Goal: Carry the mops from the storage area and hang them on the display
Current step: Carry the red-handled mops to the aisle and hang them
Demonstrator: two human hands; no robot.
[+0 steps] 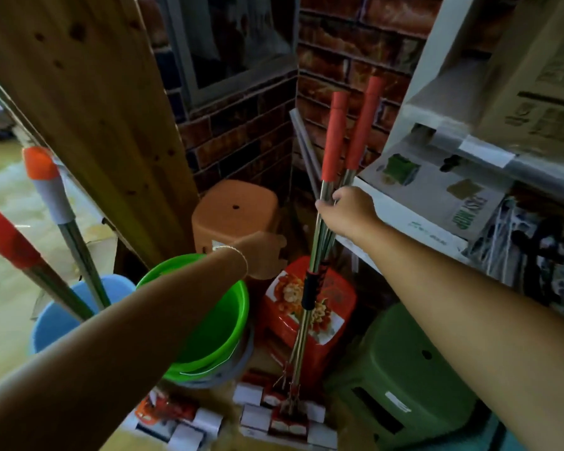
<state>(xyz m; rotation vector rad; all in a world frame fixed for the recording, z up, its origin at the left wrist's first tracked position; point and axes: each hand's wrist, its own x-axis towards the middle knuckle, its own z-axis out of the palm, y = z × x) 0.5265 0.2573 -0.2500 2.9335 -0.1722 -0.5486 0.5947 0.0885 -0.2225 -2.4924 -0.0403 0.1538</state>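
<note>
A person's right hand [349,213] grips the bare steel shafts of a bunch of metal-handled mops with red foam grips [337,138] standing upright in a cluttered storage corner against a brick-patterned wall [241,138]. The fingers curl round the shafts just below the red grips; the mop heads [287,408], in printed wrappers, rest on the floor below. The left hand [267,252], a thin bracelet at its wrist, reaches toward the same corner above a bright green plastic bucket [215,323]; it appears relaxed and holds nothing, though its fingers are blurred. Behind the mops stand an orange plastic stool [235,206] and a red plastic stool with a flower print [326,307]; a green plastic stool [404,362] sits to the right, beneath a shelf holding a white cardboard box [437,203]. At left, two more steel-handled mops [62,229] lean out of a pale blue plastic bucket [52,317] beside a slanted wooden plank [88,102].
</note>
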